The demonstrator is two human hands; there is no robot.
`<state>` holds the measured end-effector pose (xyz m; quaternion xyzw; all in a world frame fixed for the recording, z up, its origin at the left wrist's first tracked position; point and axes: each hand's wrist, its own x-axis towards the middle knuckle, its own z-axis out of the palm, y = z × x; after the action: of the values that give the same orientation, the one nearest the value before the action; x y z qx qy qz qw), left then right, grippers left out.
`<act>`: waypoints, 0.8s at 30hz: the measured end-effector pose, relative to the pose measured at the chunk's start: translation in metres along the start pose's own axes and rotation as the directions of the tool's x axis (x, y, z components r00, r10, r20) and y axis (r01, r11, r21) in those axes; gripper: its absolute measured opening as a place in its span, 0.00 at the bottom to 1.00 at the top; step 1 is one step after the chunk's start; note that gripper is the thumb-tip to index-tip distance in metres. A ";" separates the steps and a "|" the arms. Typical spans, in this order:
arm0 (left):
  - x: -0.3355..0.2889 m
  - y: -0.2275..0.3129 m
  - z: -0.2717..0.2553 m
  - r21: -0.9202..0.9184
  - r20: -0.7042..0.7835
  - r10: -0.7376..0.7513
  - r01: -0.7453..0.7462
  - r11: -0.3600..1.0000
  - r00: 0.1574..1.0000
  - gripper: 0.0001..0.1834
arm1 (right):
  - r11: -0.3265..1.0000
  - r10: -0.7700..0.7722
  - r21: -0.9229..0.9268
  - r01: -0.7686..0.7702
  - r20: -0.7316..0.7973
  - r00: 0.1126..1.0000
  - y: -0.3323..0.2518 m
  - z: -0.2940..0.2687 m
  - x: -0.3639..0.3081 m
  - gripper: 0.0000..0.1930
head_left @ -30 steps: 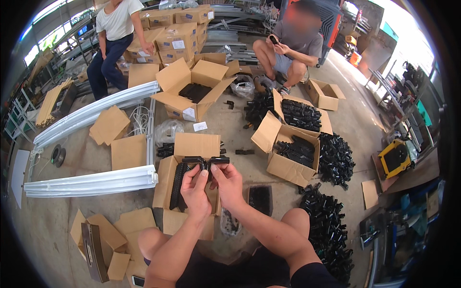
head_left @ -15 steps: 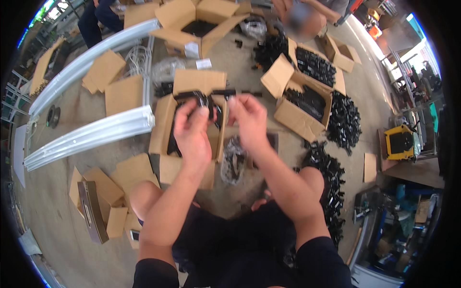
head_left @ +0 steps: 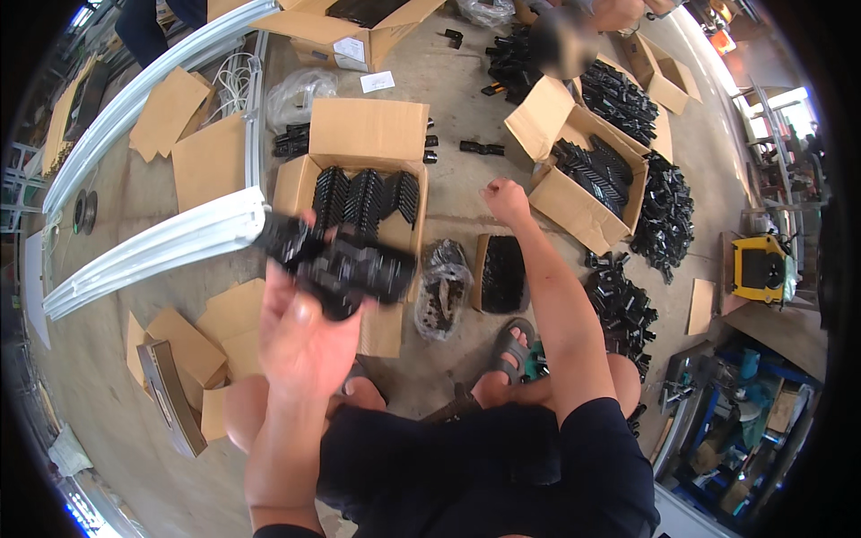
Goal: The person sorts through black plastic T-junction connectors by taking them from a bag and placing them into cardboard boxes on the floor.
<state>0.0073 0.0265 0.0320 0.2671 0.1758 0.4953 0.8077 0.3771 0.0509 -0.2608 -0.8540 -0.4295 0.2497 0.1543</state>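
Note:
My left hand is raised and closed around a bunch of black plastic brackets, blurred by motion. Behind them on the floor stands an open carton, where black brackets lie stacked in neat rows. Away to the right, my right hand hangs above the floor between that carton and a second open carton. Its fingers are curled in, and whatever they may hold is hidden. A single black piece lies on the floor beyond this hand.
Heaps of loose black parts surround the right carton. Near my feet are a clear plastic bag and a small box of dark parts. Long white metal profiles and folded cardboard lie left. Another person is at the far side.
My hands, close together over the middle carton before, have parted. The left came nearer with the brackets; the right moved right. My view has tilted, showing the carton's stacked rows.

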 end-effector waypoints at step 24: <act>0.013 -0.024 -0.025 0.048 -0.165 -0.119 0.129 0.991 0.979 0.24 | 0.811 0.126 0.563 -0.160 0.099 0.987 -0.017 0.041 0.046 0.12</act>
<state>0.0167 0.0360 -0.0031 0.2381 0.2712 0.4587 0.8120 0.3665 0.1007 -0.2998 -0.7913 -0.2742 0.4017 0.3705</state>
